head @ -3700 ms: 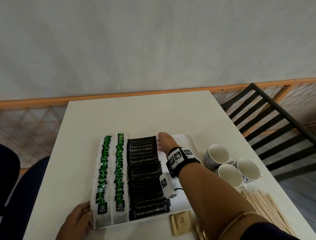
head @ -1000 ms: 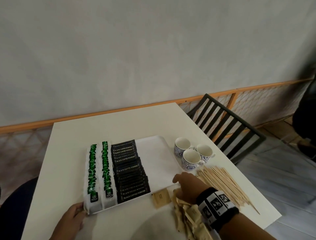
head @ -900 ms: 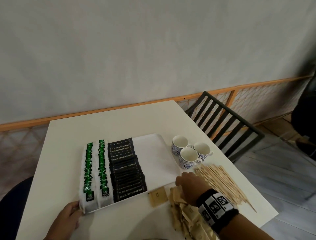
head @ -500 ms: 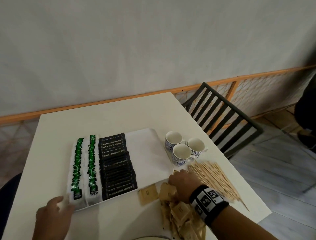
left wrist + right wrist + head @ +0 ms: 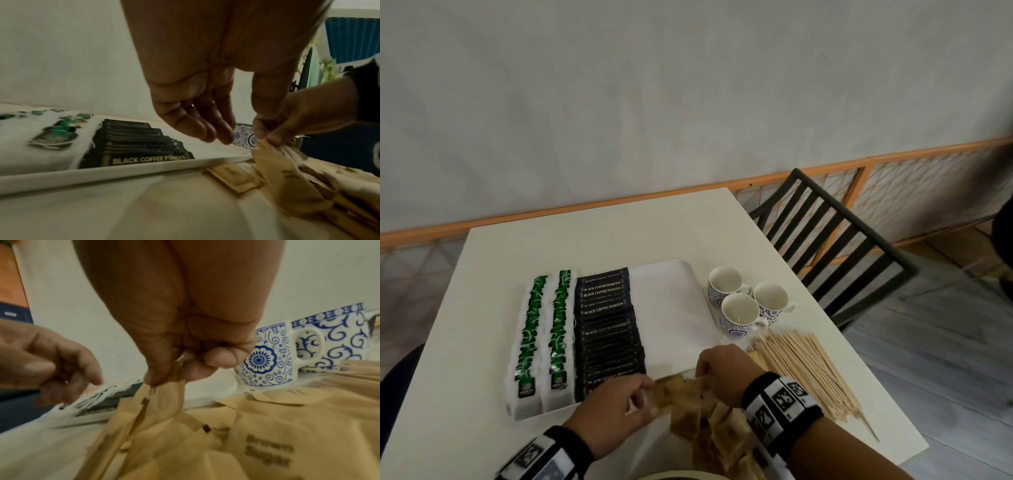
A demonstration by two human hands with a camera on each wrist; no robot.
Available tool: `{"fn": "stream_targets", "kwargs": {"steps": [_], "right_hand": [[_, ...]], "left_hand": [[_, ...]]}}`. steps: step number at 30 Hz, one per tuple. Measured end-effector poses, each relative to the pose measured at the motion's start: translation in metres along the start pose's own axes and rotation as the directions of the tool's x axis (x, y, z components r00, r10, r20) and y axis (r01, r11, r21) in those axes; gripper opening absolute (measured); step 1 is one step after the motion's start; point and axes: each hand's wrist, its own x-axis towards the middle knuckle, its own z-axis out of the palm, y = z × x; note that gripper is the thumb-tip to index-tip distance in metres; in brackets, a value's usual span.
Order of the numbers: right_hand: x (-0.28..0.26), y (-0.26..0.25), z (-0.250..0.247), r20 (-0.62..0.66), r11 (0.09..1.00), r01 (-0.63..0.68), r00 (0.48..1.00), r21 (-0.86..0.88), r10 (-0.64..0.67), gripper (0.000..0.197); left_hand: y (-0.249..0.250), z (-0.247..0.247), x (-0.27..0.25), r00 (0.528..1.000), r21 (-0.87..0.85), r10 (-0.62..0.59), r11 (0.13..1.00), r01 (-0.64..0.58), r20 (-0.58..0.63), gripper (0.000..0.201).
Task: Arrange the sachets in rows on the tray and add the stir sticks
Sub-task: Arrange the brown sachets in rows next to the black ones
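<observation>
My right hand pinches brown sugar sachets at frame center, lifted over the pile; my left hand hangs loose, fingers relaxed, holding nothing, lower center in head view, by the tray.

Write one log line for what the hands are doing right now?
right hand: pinches brown sugar sachets | left hand: loose, holds nothing | tray: tea, coffee rows set | stir sticks: on table
</observation>
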Motion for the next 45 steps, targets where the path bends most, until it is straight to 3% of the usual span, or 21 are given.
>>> {"fn": "stream_targets", "kwargs": {"steps": [4, 9, 11, 13, 15, 18, 20, 22, 26, 30, 33, 35, 38, 43, 45], "right_hand": [[0.000, -0.001, -0.004, -0.055, 0.984, 0.065, 0.997, 0.167, -0.057, 0.013], [-0.006, -0.007, -0.011, -0.057, 0.923, 0.133, 0.991, 0.361, -0.120, 0.010], [-0.009, -0.006, -0.015, -0.056, 0.917, 0.154, 0.988, 0.367, -0.144, 0.011], [-0.015, -0.001, -0.017, -0.001, 0.949, 0.186, 0.981, 0.255, -0.192, 0.023], [-0.022, 0.009, -0.014, 0.115, 0.976, 0.218, 0.969, 0.031, -0.220, 0.038], [-0.029, 0.025, -0.001, 0.251, 0.898, 0.340, 0.929, -0.279, -0.273, 0.037], [-0.031, 0.026, 0.011, 0.226, 0.840, 0.361, 0.930, -0.405, -0.291, 0.033], [-0.031, 0.027, 0.016, 0.255, 0.808, 0.318, 0.943, -0.496, -0.215, 0.032], [-0.015, 0.034, 0.030, 0.176, 0.787, 0.355, 0.935, -0.506, -0.308, 0.029], [-0.004, 0.032, 0.010, 0.238, 0.873, 0.403, 0.908, -0.275, -0.345, 0.022], [-0.001, 0.026, -0.012, 0.138, 0.958, 0.284, 0.948, 0.051, -0.288, 0.020], [0.002, 0.019, -0.023, 0.118, 0.917, 0.218, 0.955, 0.335, -0.271, 0.021], [0.007, 0.010, -0.031, 0.168, 0.752, 0.115, 0.942, 0.648, -0.289, 0.023], [0.016, 0.002, -0.031, 0.161, 0.656, 0.088, 0.938, 0.750, -0.309, 0.033], [0.019, 0.001, -0.032, 0.146, 0.646, 0.092, 0.941, 0.758, -0.305, 0.032]], "left_hand": [[0.008, 0.006, 0.012, 0.997, 0.008, -0.040, 0.999, 0.039, 0.063, 0.039], [0.023, 0.006, 0.022, 0.996, -0.265, -0.069, 0.961, 0.081, 0.053, 0.002], [0.027, 0.005, 0.022, 0.995, -0.322, -0.097, 0.941, 0.101, 0.028, 0.012], [0.027, 0.004, 0.020, 0.991, -0.335, -0.132, 0.934, 0.124, -0.001, 0.018], [0.026, 0.001, 0.017, 0.988, -0.342, -0.154, 0.930, 0.139, -0.017, 0.021], [0.029, -0.005, 0.014, 0.984, -0.399, -0.175, 0.904, 0.156, -0.014, 0.025], [0.030, -0.008, 0.012, 0.983, -0.406, -0.181, 0.900, 0.157, -0.021, 0.026], [0.030, -0.008, 0.011, 0.981, -0.410, -0.190, 0.897, 0.162, -0.029, 0.027], [0.029, -0.005, 0.009, 0.972, -0.394, -0.226, 0.901, 0.183, -0.066, 0.026], [0.021, -0.006, 0.006, 0.953, -0.403, -0.261, 0.897, 0.182, -0.151, 0.017], [0.021, -0.011, 0.003, 0.925, -0.504, -0.328, 0.842, 0.193, -0.194, 0.014], [0.022, -0.014, 0.001, 0.905, -0.551, -0.348, 0.818, 0.166, -0.243, 0.029], [0.027, -0.016, 0.000, 0.883, -0.537, -0.335, 0.835, 0.117, -0.329, 0.045], [0.034, -0.020, 0.003, 0.888, -0.489, -0.244, 0.872, 0.025, -0.390, 0.026], [0.037, -0.022, 0.004, 0.867, -0.463, -0.247, 0.886, 0.021, -0.434, 0.030]]}}
